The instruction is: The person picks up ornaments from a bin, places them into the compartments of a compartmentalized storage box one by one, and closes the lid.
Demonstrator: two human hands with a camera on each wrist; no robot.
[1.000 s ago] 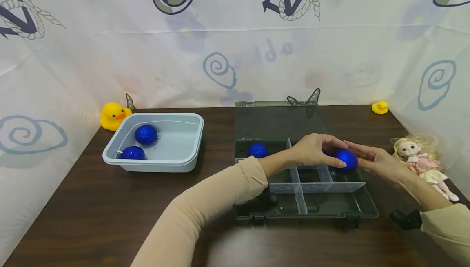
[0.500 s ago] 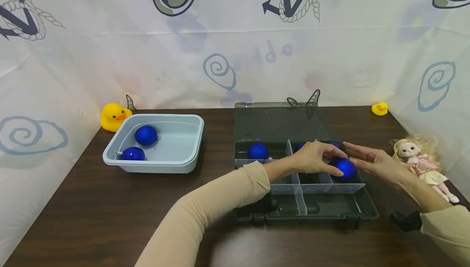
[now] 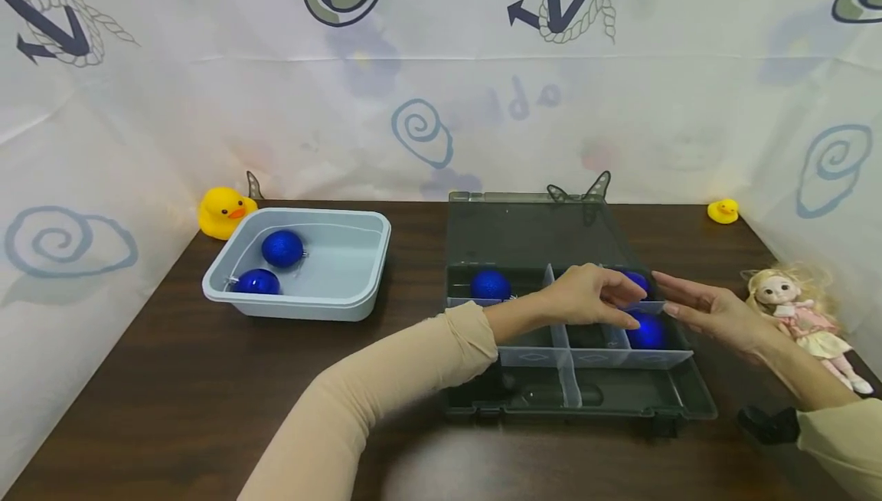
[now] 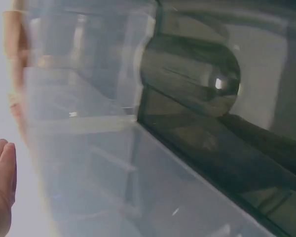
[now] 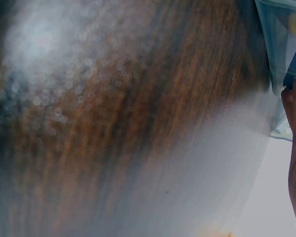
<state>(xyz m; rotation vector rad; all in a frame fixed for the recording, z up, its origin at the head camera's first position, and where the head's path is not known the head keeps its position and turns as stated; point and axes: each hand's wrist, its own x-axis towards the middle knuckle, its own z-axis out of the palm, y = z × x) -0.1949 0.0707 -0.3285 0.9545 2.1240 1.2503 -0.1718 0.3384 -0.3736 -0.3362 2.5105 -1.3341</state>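
Observation:
A shiny blue bauble (image 3: pixel 648 331) sits in the right middle compartment of a dark see-through divider box (image 3: pixel 637 386). My left hand (image 3: pixel 586 294) hovers over the box at that bauble's left, its fingers parted from it. My right hand (image 3: pixel 720 317) is at the box's right edge, fingers stretched toward the bauble and holding nothing. Behind the hands a second blue bauble (image 3: pixel 635 281) shows in the back right compartment, partly covered. One glittery bauble (image 3: pixel 491 285) lies in the back left compartment. Fingers (image 4: pixel 4 173) appear at the left wrist view's edge.
To the left stands a pale blue tub (image 3: pixel 351 256) with two blue baubles (image 3: pixel 282 248) inside. A big rubber duck (image 3: pixel 223 212) is behind it. A small duck (image 3: pixel 723 211) and a doll (image 3: pixel 795 309) are on the right. The box's lid (image 3: pixel 530 233) lies back.
The bauble between my hands has gone down into the right middle compartment. My fingers have come away from it, and the view has shifted slightly.

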